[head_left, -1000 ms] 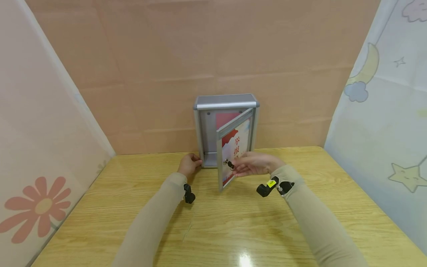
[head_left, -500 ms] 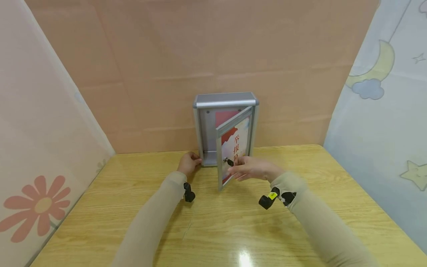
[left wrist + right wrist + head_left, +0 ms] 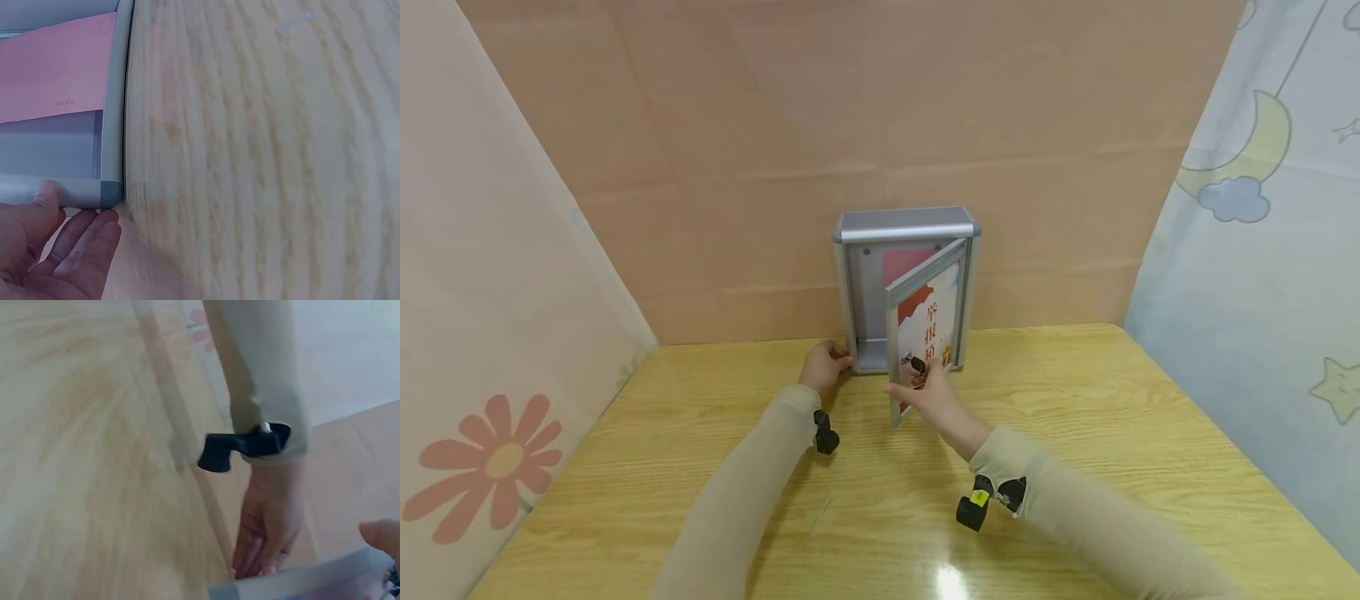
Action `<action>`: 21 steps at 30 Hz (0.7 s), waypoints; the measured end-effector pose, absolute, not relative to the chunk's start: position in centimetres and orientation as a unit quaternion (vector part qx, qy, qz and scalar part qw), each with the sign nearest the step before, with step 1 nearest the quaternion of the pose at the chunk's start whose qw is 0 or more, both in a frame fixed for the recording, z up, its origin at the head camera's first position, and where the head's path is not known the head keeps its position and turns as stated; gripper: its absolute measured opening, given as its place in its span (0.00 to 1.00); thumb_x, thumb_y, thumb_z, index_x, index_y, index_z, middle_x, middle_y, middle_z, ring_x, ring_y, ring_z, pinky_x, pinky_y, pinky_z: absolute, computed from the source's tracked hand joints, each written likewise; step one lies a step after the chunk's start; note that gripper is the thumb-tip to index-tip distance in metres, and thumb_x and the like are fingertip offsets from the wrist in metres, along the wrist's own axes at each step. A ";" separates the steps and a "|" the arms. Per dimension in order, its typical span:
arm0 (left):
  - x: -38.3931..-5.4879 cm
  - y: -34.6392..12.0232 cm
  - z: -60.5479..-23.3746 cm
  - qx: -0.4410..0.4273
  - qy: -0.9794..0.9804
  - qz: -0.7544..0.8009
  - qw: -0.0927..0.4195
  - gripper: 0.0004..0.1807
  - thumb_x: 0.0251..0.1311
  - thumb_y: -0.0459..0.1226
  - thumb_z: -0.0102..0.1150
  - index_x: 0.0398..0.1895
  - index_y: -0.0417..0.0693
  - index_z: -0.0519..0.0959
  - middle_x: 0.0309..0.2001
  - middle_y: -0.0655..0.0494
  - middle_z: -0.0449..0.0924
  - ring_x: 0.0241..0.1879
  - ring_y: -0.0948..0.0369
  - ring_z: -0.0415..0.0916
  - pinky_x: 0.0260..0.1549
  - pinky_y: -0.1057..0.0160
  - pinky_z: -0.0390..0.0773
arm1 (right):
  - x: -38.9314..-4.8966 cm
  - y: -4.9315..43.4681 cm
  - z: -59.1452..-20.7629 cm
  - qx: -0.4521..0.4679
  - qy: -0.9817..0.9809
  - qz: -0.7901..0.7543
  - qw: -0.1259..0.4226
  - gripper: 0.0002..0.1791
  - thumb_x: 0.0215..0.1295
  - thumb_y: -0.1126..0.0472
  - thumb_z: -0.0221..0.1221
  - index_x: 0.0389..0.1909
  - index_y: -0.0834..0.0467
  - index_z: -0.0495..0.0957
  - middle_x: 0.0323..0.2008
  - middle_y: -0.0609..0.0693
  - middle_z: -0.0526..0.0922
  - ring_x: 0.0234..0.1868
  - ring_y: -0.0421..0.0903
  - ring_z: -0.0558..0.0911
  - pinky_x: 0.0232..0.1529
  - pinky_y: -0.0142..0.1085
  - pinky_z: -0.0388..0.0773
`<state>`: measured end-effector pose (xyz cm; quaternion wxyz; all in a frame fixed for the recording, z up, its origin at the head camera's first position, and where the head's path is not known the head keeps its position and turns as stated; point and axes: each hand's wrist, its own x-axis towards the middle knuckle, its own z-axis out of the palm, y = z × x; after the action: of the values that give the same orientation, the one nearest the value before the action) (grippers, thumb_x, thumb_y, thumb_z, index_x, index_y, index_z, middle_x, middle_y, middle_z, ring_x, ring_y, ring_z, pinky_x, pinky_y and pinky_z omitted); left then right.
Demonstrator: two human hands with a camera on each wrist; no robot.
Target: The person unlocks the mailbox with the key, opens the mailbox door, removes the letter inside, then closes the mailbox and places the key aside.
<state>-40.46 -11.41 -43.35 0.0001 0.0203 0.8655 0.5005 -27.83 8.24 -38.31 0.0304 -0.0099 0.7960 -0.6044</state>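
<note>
A silver metal box (image 3: 906, 223) with Chinese lettering on its door stands at the back of the table. Its door (image 3: 942, 292) is swung partly outward, hinged on the right. A black-headed key (image 3: 917, 364) sits in the door's lock. Inside stands a pink envelope (image 3: 56, 69), partly covered by the door in the head view. My left hand (image 3: 826, 367) pinches the box's left side frame near the bottom, thumb on the front. My right hand (image 3: 936, 398) is at the door below the key, thumb stretched toward the free edge, fingers near the door's front; their exact contact is unclear.
The wood-grain table (image 3: 700, 467) spreads out around the box. Behind it hangs a plain tan cloth (image 3: 737, 167). Patterned cloth walls stand at left and right, with a flower (image 3: 497, 462) and a moon (image 3: 1262, 142).
My right hand has let go of the key and turned, its thumb now by the door's free edge and its wrist lower. The door's angle and my left hand look the same.
</note>
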 end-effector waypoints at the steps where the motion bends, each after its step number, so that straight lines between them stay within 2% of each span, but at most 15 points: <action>1: -40.5 -11.4 -43.4 0.020 0.865 0.502 0.000 0.07 0.63 0.34 0.61 0.38 0.38 0.76 0.36 0.47 0.79 0.35 0.55 0.79 0.32 0.64 0.78 | -27.9 8.1 -38.5 -0.005 0.796 -0.605 0.025 0.45 0.62 0.54 0.65 0.67 0.70 0.50 0.60 0.67 0.65 0.59 0.58 0.69 0.58 0.49 0.71; 4: -40.3 -11.3 -43.3 0.018 0.865 0.501 0.000 0.08 0.63 0.34 0.61 0.38 0.38 0.76 0.36 0.47 0.79 0.36 0.55 0.79 0.33 0.64 0.78 | -27.8 7.7 -38.7 0.009 0.790 -0.613 0.022 0.57 0.60 0.51 0.66 0.73 0.69 0.36 0.70 0.70 0.53 0.69 0.63 0.62 0.65 0.54 0.65; 6: -40.2 -11.2 -43.2 0.018 0.868 0.496 -0.002 0.08 0.63 0.35 0.61 0.39 0.38 0.76 0.37 0.46 0.80 0.36 0.55 0.79 0.33 0.64 0.78 | -27.8 7.5 -38.8 0.015 0.787 -0.616 0.019 0.59 0.60 0.50 0.67 0.73 0.69 0.33 0.72 0.70 0.49 0.70 0.63 0.59 0.67 0.54 0.63; 8: -40.0 -11.1 -43.0 0.018 0.870 0.492 -0.004 0.08 0.63 0.35 0.61 0.39 0.37 0.76 0.37 0.46 0.80 0.36 0.54 0.79 0.32 0.64 0.78 | -27.7 7.5 -38.8 0.018 0.786 -0.618 0.016 0.59 0.60 0.50 0.66 0.73 0.68 0.34 0.72 0.70 0.49 0.70 0.62 0.60 0.67 0.54 0.63; 13: -39.8 -10.8 -42.7 0.020 0.874 0.486 -0.008 0.09 0.63 0.35 0.61 0.39 0.37 0.77 0.37 0.45 0.80 0.36 0.53 0.79 0.32 0.64 0.77 | -27.5 7.9 -39.0 0.014 0.792 -0.611 0.005 0.48 0.60 0.48 0.66 0.68 0.65 0.48 0.65 0.65 0.61 0.62 0.58 0.67 0.62 0.52 0.68; 16: -39.8 -10.6 -42.8 0.022 0.874 0.486 -0.006 0.09 0.63 0.35 0.61 0.39 0.36 0.77 0.37 0.45 0.79 0.36 0.53 0.79 0.32 0.64 0.78 | -27.3 8.5 -39.1 0.008 0.799 -0.601 0.002 0.46 0.61 0.47 0.65 0.67 0.64 0.49 0.62 0.63 0.63 0.60 0.57 0.68 0.60 0.51 0.69; 21: -40.0 -10.3 -43.0 0.030 0.877 0.480 -0.013 0.09 0.63 0.36 0.62 0.39 0.36 0.77 0.36 0.46 0.79 0.35 0.55 0.78 0.33 0.63 0.77 | -26.2 10.3 -38.9 -0.008 0.807 -0.591 -0.006 0.35 0.64 0.54 0.63 0.61 0.66 0.55 0.53 0.60 0.65 0.52 0.53 0.69 0.51 0.42 0.71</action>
<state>-40.05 -10.34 -43.04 -0.0127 0.0300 0.8767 0.4800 -26.18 10.30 -38.93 -0.0062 -0.0083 0.8065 -0.5911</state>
